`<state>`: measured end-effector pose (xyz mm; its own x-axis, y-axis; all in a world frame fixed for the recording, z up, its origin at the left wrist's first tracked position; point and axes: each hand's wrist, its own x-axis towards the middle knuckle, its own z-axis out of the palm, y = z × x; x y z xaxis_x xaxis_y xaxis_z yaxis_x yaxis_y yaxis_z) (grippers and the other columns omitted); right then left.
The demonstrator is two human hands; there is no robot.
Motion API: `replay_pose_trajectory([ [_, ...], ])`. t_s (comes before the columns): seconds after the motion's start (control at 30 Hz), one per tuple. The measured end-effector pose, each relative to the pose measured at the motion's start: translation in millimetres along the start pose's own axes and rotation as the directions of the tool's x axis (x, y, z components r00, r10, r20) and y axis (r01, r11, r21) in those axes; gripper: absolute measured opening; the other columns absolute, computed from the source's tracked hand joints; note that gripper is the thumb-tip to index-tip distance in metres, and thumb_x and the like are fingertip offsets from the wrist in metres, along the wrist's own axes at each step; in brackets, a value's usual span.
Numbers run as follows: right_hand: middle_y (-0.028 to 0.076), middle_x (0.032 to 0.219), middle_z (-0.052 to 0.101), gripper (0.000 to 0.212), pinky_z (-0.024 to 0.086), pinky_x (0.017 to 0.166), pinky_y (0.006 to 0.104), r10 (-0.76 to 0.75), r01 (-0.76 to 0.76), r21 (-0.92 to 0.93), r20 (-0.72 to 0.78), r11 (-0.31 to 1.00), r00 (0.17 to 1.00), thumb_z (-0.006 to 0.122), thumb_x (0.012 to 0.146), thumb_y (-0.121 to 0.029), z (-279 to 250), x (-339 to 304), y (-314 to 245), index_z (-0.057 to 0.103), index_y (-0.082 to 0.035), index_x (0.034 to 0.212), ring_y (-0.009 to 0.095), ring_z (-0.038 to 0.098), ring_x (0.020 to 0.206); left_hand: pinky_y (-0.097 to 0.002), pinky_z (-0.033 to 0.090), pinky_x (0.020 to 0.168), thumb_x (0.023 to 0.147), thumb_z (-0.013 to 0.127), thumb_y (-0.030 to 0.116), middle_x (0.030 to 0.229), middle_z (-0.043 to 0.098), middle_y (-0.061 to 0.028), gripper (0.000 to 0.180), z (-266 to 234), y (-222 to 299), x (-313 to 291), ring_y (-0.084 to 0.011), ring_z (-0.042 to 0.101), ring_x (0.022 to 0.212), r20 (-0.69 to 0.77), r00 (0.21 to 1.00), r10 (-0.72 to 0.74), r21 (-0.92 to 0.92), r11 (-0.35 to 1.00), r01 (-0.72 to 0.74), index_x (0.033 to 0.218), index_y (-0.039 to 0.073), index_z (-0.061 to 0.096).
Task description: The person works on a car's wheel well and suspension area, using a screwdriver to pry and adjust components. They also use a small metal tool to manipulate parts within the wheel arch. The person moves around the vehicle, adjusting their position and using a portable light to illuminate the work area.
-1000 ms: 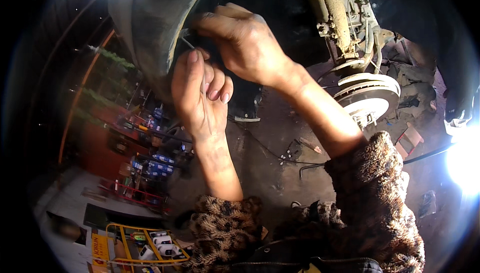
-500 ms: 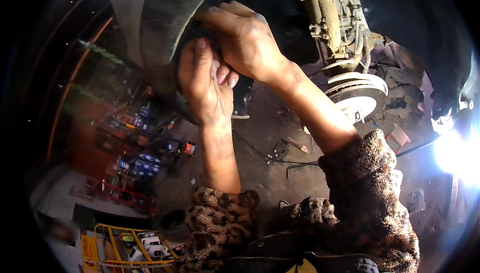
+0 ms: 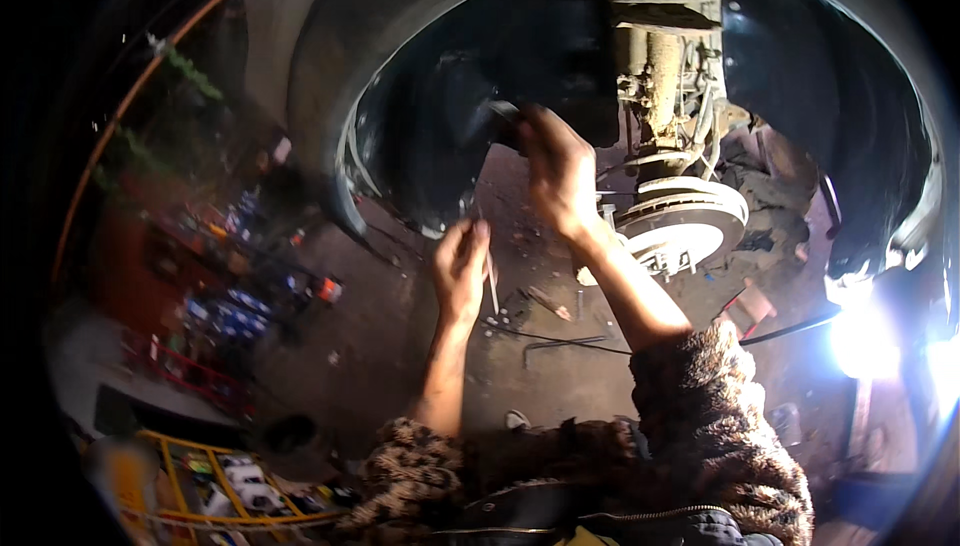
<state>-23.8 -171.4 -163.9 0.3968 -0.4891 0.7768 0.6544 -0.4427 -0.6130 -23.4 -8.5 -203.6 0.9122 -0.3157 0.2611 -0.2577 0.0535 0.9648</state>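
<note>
The right hand [image 3: 560, 171] is raised into the wheel arch [image 3: 330, 76] of a lifted car, fingers curled and pinched on a small dark part [image 3: 505, 118] at the edge of the black inner liner [image 3: 440, 136]. What exactly that part is cannot be made out; it sits at the fingertips, up and to the left of the knuckles. The left hand [image 3: 460, 271] is lower and to the left of the right one, well below the liner's rim, closed in a loose fist around a thin metal tool [image 3: 491, 281] whose shaft sticks down past the heel of the palm. Whether it is a screwdriver or a pick is too blurred to tell.

Just to the right of the right wrist hangs the bare brake disc [image 3: 685, 221], pale and round, with the strut [image 3: 660, 76] rising above it into the dark. Beyond that, further right, a bright work lamp [image 3: 865, 341] glares from near floor level.

Below both hands, on the dirty concrete floor [image 3: 400, 346], lie a few loose hand tools [image 3: 545, 301] and a bent rod [image 3: 560, 346]. Both forearms come out of fuzzy brown patterned sleeves [image 3: 700, 416] pushed back toward the elbows. Far to the left of the left hand there is a cluttered area of red and blue items, too dim to identify.
</note>
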Motion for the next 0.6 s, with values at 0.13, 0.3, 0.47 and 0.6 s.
replay_pose_trajectory([
  [0.13, 0.003, 0.073, 0.053, 0.021, 0.042, 0.063, 0.0231, 0.279, -0.269, -0.092, 0.129, 0.959, 0.952, 0.049, 0.095, -0.008, -17, -59, 35, 0.057, 0.002, 0.112, 0.010, 0.048, 0.067, -0.0237, 0.042, 0.054, 0.090, 0.059, 0.018, 0.068, 0.055, -0.0033, 0.021, -98, -168, -80, -0.0103, 0.051, 0.059, -0.171, 0.983, 0.066, 0.458, 0.888, 0.021, 0.098, -0.002, 0.059],
  [0.3, 0.000, 0.074, 0.052, 0.015, 0.041, 0.059, 0.0221, 0.488, -0.482, -0.088, 0.235, 0.872, 0.840, 0.046, 0.097, -0.011, -33, -133, 76, 0.056, 0.000, 0.101, 0.007, 0.047, 0.067, -0.0427, 0.050, 0.069, 0.085, 0.059, 0.041, 0.087, 0.061, -0.0232, 0.052, -226, -337, -326, -0.0328, 0.064, 0.083, -0.385, 0.804, -0.454, 0.672, 0.459, 0.581, 0.112, -0.002, 0.056],
  [0.47, 0.007, 0.068, 0.052, 0.016, 0.042, 0.062, 0.0268, 0.469, -0.391, -0.299, 0.259, 0.870, 0.845, 0.045, 0.093, -0.003, -26, -171, 67, 0.057, 0.001, 0.103, 0.016, 0.050, 0.064, -0.0392, 0.046, 0.060, 0.085, 0.059, 0.041, 0.077, 0.058, -0.0174, 0.045, -204, -317, -400, -0.0259, 0.057, 0.068, -0.248, 0.406, -0.880, 0.303, 0.327, 0.895, 0.099, -0.001, 0.057],
  [0.6, 0.003, 0.073, 0.055, 0.017, 0.041, 0.058, 0.0231, 0.495, -0.456, -0.283, 0.083, 0.844, 0.865, 0.047, 0.096, -0.011, -4, -215, 53, 0.056, 0.001, 0.104, 0.009, 0.048, 0.062, -0.0371, 0.043, 0.055, 0.087, 0.059, 0.037, 0.071, 0.055, -0.0137, 0.038, -252, -311, -386, -0.0231, 0.053, 0.060, -0.152, 0.467, -0.871, 0.326, 0.402, 0.856, 0.092, 0.000, 0.056],
])
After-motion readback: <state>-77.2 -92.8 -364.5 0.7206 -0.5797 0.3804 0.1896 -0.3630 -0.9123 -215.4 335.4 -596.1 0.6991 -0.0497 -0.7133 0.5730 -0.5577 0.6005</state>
